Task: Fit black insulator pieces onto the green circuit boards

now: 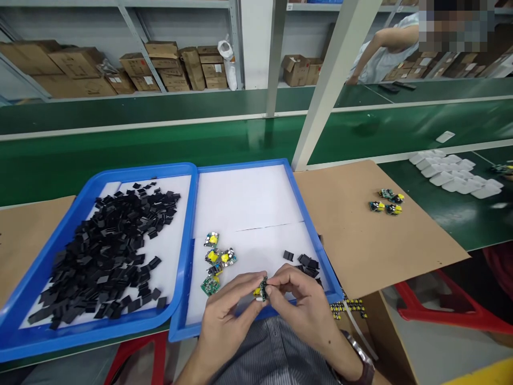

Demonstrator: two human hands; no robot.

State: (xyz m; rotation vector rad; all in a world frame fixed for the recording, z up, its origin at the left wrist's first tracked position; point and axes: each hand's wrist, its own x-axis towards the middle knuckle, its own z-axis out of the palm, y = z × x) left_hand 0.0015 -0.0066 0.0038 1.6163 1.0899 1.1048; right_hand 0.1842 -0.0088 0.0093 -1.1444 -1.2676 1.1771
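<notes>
My left hand (226,310) and my right hand (300,305) meet over the near edge of the right blue tray (304,214). Both pinch one small circuit board (262,289) with a yellow part between their fingertips. Several more small green and yellow circuit boards (216,259) lie on the tray's white liner just left of my hands. A few black square pieces (306,262) lie to the right of them. The left blue tray (80,187) holds a big heap of the same black pieces (108,246).
Brown cardboard (360,235) covers the bench on the right, with three circuit boards (387,201) on it. White plastic housings (457,174) lie on the green conveyor (160,149). A white post (332,80) rises behind the trays. Another person (385,48) leans over at the far right. Red stools stand below.
</notes>
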